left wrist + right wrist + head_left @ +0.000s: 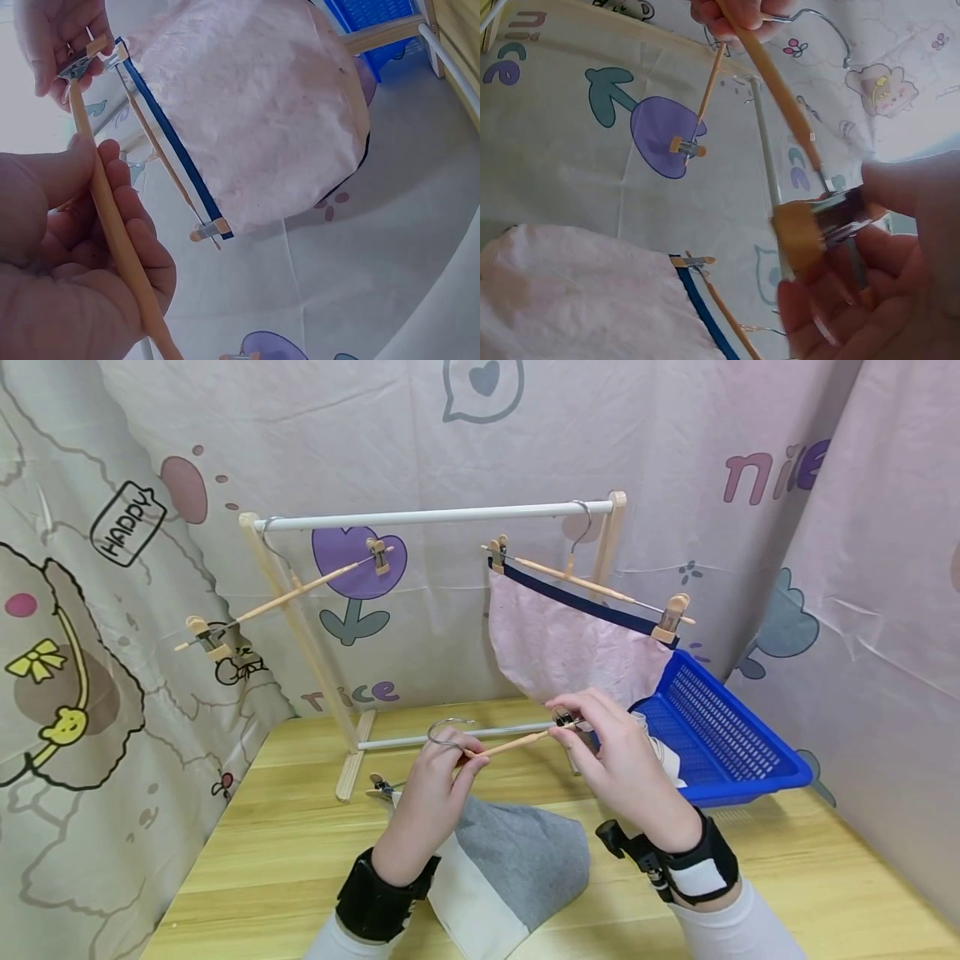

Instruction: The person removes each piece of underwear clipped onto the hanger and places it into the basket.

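My left hand (438,785) grips the middle of a wooden clip hanger (516,745) beside its metal hook (442,733). At the hanger's right end, the fingers of my right hand (618,760) hold the wood-and-metal clip (817,229). Another clip (382,787) shows past my left hand, at the corner of a grey and white cloth piece (525,852). That cloth lies on the table below my hands, partly hidden by the left one.
A small wooden rack (435,516) stands behind. From it hang a bare clip hanger (292,595) at left and a pink cloth piece with a navy band (570,635) on another hanger at right. A blue basket (720,735) with white cloth (663,756) sits on the wooden table (262,860).
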Motion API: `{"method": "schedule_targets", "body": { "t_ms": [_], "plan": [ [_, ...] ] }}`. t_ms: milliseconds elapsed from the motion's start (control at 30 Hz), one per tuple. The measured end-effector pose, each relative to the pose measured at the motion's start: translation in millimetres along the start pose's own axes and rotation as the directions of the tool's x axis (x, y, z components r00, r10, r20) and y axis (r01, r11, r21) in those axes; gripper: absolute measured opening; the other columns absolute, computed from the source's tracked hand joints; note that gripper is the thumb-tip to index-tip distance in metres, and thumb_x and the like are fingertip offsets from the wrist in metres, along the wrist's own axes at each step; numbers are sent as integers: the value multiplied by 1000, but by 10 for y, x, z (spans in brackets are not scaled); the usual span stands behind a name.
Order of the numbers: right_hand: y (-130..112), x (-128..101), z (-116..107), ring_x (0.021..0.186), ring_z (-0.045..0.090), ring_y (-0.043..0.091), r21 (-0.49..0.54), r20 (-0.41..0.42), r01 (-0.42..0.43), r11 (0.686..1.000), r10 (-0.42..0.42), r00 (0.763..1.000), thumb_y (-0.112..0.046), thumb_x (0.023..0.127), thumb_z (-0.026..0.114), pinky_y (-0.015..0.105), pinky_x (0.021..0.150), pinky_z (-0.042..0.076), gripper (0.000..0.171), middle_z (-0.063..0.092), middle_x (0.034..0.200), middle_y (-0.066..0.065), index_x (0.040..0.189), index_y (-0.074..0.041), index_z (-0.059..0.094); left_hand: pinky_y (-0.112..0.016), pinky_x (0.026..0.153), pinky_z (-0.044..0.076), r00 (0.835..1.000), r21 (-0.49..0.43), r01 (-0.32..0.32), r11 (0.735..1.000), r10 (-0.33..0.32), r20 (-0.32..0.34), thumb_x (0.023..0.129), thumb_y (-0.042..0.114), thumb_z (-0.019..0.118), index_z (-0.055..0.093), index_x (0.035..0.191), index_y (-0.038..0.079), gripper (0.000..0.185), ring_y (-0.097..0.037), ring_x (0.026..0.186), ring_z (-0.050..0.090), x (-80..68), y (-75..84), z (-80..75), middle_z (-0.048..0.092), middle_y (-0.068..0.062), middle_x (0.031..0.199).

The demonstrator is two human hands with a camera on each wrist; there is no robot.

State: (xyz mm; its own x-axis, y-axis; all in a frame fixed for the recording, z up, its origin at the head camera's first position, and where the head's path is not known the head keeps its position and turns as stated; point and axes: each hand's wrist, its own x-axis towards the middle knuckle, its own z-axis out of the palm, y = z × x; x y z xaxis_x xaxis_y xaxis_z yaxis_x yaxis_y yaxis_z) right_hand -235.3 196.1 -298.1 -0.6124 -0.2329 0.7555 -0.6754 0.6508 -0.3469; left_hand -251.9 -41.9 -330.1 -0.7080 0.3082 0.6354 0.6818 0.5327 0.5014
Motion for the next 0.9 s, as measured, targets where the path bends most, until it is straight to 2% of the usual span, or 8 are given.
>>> {"method": "schedule_targets", "body": {
  "t_ms": [133,267,367,467,533,633,733,900],
  "plan": [
    [-35,-9,12,110,58,23,-72,-26,9,997,-11,1000,-16,98,72,42,92,44,33,67,120,6,130,-10,66,-29,77,53,1000,12,-4,1000,4,0,96,12,71,70,102,4,9,-18,90,58,-5,1,3,64,-4,97],
    [-110,-23,98,127,52,37,-130,-109,145,981,-159,981,-39,105,59,52,105,33,43,64,130,13,132,-5,66,-27,75,53,1000,3,6,1000,-6,15,97,12,70,70,102,4,9,-16,88,58,-10,6,5,64,-4,97],
    [-206,-49,196,123,55,37,-141,-136,273,952,-292,947,-40,108,51,49,105,36,45,66,127,14,127,-3,68,-27,75,53,999,4,-3,1000,2,34,98,12,69,69,102,5,8,-16,88,58,-16,2,10,63,-4,98],
    [-291,-95,293,120,59,32,-133,-72,343,930,-355,932,-34,108,54,44,104,41,38,68,125,11,126,-4,69,-28,77,53,999,21,-25,999,24,49,98,12,68,69,103,5,8,-16,89,58,-25,-4,16,62,-4,99],
    [-325,-125,351,121,59,29,-130,4,347,929,-349,937,-27,104,64,41,104,43,33,67,126,8,129,-7,68,-29,78,53,998,40,-32,999,30,58,98,13,69,69,104,6,9,-16,90,58,-33,-7,18,62,-3,99],
    [-331,-152,439,122,59,25,-160,93,327,932,-315,944,-17,92,79,38,105,46,43,66,127,6,132,-9,66,-29,79,54,997,58,-29,998,25,71,97,11,70,71,106,7,10,-17,92,58,-45,-3,17,63,-2,100],
    [-305,-156,520,117,62,24,-229,121,337,913,-317,941,-11,82,87,38,101,51,53,67,124,5,131,-8,66,-30,81,54,996,63,-36,997,31,82,96,8,71,71,106,6,10,-18,94,60,-54,-1,16,64,-3,101],
    [-249,-155,592,109,67,22,-299,111,355,886,-337,935,-11,82,86,37,95,54,49,71,119,4,127,-8,68,-29,79,53,995,56,-44,997,39,92,97,9,70,71,104,6,8,-17,91,58,-58,-6,15,64,-2,99]
  ]
}}
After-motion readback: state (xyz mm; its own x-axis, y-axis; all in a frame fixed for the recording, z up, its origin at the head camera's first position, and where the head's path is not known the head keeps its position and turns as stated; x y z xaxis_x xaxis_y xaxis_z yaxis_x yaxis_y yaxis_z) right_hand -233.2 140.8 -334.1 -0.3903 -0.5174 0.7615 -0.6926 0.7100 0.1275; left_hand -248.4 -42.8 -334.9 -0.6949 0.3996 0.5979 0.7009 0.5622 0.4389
